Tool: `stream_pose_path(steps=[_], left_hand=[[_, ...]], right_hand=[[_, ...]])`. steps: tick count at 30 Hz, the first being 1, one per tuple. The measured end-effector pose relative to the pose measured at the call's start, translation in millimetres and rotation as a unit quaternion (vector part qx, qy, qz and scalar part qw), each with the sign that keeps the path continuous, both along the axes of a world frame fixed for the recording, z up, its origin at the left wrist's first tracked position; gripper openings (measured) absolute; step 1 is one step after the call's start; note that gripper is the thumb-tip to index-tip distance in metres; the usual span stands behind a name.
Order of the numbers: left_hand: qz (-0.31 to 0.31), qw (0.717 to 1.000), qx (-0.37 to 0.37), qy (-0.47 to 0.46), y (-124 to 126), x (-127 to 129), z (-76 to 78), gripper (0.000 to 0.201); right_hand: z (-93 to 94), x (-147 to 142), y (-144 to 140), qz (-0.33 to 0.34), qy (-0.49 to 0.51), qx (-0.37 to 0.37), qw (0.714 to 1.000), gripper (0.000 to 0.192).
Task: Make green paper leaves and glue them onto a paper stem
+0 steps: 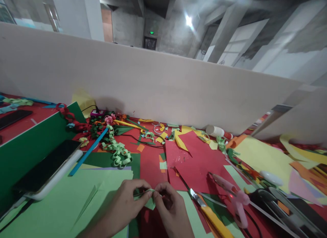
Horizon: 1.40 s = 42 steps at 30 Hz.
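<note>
My left hand and my right hand meet low in the middle, both pinching a small light green paper strip between thumb and fingers. Under my left forearm lies a large light green paper sheet. A green paper chain lies further back on the red table. A yellow-handled utility knife rests just right of my right hand.
A pink glue gun lies right of the knife. A phone on a white power bank sits at left beside a blue stick. Red, yellow and orange paper sheets litter the table. A beige partition stands behind.
</note>
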<state>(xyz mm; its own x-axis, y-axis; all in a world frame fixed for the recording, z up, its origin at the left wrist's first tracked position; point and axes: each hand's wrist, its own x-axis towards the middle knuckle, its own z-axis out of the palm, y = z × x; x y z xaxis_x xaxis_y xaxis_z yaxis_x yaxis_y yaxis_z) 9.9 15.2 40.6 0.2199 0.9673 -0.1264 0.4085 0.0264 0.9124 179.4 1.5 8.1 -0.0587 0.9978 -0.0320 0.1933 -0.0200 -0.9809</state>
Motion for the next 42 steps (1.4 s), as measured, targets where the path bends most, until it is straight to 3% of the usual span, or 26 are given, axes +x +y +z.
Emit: stream_pose_path(steps=[6, 10, 14, 24, 32, 36, 42], left_hand=[[-0.011, 1.000, 0.012, 0.003, -2.4, -1.5, -7.0, 0.020], [-0.001, 0.999, -0.041, -0.022, -2.2, -9.4, -12.8, 0.030], [-0.036, 0.993, -0.082, -0.075, 2.1, -16.4, -11.5, 0.047], [-0.050, 0.978, -0.132, -0.155, 10.5, -14.4, -24.2, 0.048], [-0.033, 0.980, -0.107, -0.166, 10.3, -12.1, -22.4, 0.047], [-0.030, 0.982, -0.085, -0.165, 9.0, -9.9, -18.9, 0.042], [-0.023, 0.984, -0.069, -0.160, 6.0, -5.8, -13.5, 0.040]], right_hand=[[-3.3, 2.3, 0.7, -0.013, 0.017, -0.009, 1.000, 0.041], [-6.7, 4.4, 1.0, -0.015, 0.022, -0.008, 1.000, 0.044], [-8.3, 6.4, 2.3, -0.017, 0.041, -0.006, 0.999, 0.043], [-8.4, 7.2, 6.5, -0.034, 0.099, -0.029, 0.994, 0.046], [1.7, 2.8, 3.6, -0.043, 0.073, -0.025, 0.996, 0.049], [-3.2, -0.7, 1.4, -0.027, 0.070, -0.012, 0.997, 0.043], [-5.3, -1.0, 5.5, -0.029, 0.062, -0.009, 0.998, 0.048]])
